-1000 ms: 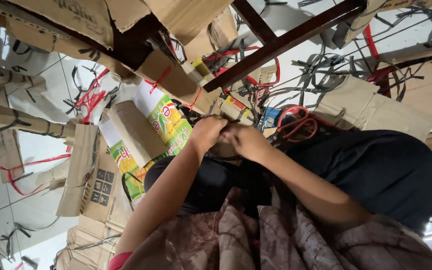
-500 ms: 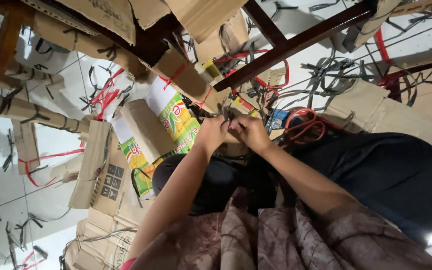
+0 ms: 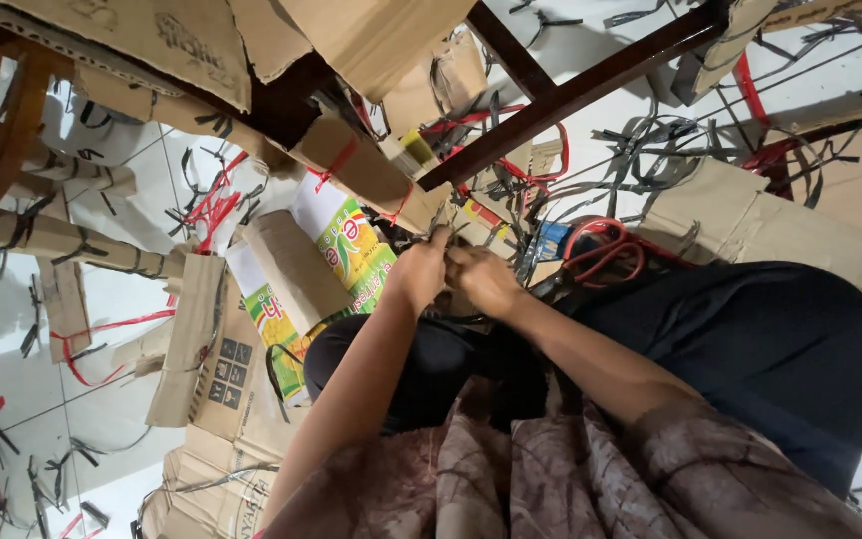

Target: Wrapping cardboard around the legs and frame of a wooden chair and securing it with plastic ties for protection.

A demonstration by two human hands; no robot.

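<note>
Both forearms bare, stretched fwd from the lap, converging. Left hand (image 3: pixel 418 271) and right hand (image 3: pixel 481 279) meet knuckle to knuckle, fingers curled inward in a tight pinch grip, thumbs up top. Wrists roughly level, elbows bent, close to body.

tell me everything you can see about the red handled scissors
The red handled scissors lie just right of the person's right hand, on the strap litter at the edge of the dark trousers. Two glossy red loop handles, plastic by the look, point right. The blades run left toward the hand and are mostly hidden among dark straps, so open or closed cannot be told. No hand touches them.
</note>
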